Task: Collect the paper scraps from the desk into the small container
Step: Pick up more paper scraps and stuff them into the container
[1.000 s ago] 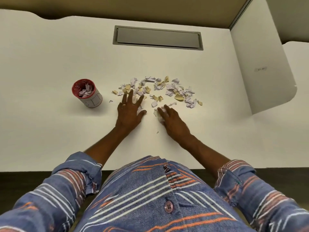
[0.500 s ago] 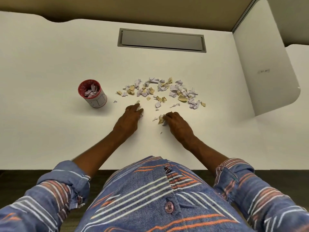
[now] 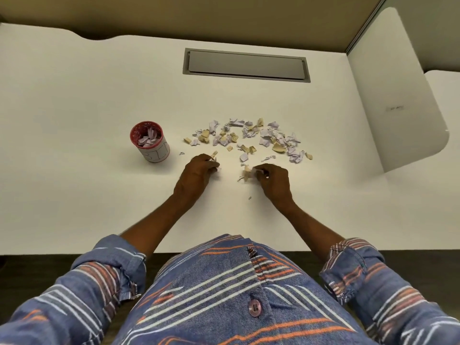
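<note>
Your desk (image 3: 99,95) is plain white, and the flap (image 3: 246,65) set into it is flat grey with a slightly darker grey frame. The paper scraps (image 3: 249,139) scattered on it are a mix of pale lilac-white and tan. Your small container (image 3: 150,141) has a red rim and red mesh inside, a white wrap outside marked with thin red lines, and lilac-white scraps within. Your shirt (image 3: 224,295) is denim blue with white, orange and dusty pink stripes, and its button (image 3: 255,307) is mauve. The panel (image 3: 388,95) to your right is white, the wall (image 3: 199,16) behind the desk olive-tan.
</note>
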Demonstrator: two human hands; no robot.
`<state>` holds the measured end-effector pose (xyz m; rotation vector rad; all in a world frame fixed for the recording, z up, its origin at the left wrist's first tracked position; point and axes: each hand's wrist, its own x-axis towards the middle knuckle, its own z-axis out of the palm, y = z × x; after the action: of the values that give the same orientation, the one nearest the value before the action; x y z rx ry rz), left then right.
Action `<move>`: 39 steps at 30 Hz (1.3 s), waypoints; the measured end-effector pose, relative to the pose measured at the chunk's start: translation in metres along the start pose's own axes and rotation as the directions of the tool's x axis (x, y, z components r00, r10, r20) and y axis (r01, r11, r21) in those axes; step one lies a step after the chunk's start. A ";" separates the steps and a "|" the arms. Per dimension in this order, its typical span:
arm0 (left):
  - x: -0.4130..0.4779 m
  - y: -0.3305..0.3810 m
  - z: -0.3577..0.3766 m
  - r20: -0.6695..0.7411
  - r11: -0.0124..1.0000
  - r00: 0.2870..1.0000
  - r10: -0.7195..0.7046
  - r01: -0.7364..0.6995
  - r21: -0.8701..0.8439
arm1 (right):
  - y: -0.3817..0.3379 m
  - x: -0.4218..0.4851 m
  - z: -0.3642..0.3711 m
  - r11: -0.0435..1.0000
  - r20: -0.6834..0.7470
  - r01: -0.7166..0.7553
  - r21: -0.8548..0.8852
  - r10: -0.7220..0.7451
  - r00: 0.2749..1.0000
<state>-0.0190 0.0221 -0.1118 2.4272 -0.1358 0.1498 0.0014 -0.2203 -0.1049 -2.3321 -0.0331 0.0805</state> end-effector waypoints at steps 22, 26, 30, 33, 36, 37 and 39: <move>0.011 -0.050 -0.142 -0.256 0.971 0.939 -0.230 0.204 -0.124 | -0.045 0.000 0.038 0.474 0.324 -0.453 0.755 0.331 0.886; 0.014 -0.062 -0.150 -0.127 0.974 0.967 -0.220 0.224 0.021 | -0.055 0.002 0.043 0.429 0.353 -0.462 0.776 0.312 0.882; 0.024 -0.062 -0.156 -0.064 0.971 0.978 -0.199 0.205 0.123 | -0.071 0.004 0.052 0.477 0.358 -0.446 0.757 0.268 0.894; 0.028 -0.058 -0.159 -0.031 0.975 0.979 -0.202 0.204 0.086 | -0.090 0.007 0.060 0.506 0.363 -0.421 0.753 0.214 0.907; 0.028 -0.056 -0.162 -0.024 0.978 0.978 -0.209 0.208 -0.018 | -0.116 0.013 0.067 0.520 0.376 -0.390 0.760 0.138 0.916; 0.028 -0.056 -0.163 -0.033 0.977 0.977 -0.210 0.208 -0.039 | -0.125 0.016 0.070 0.529 0.376 -0.380 0.759 0.121 0.919; 0.026 -0.057 -0.166 -0.061 0.976 0.976 -0.211 0.206 -0.074 | -0.144 0.021 0.077 0.565 0.369 -0.355 0.745 0.095 0.924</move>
<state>0.0027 0.1717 -0.0195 2.3482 0.1435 0.1311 0.0174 -0.0644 -0.0550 -1.3611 0.1405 0.4761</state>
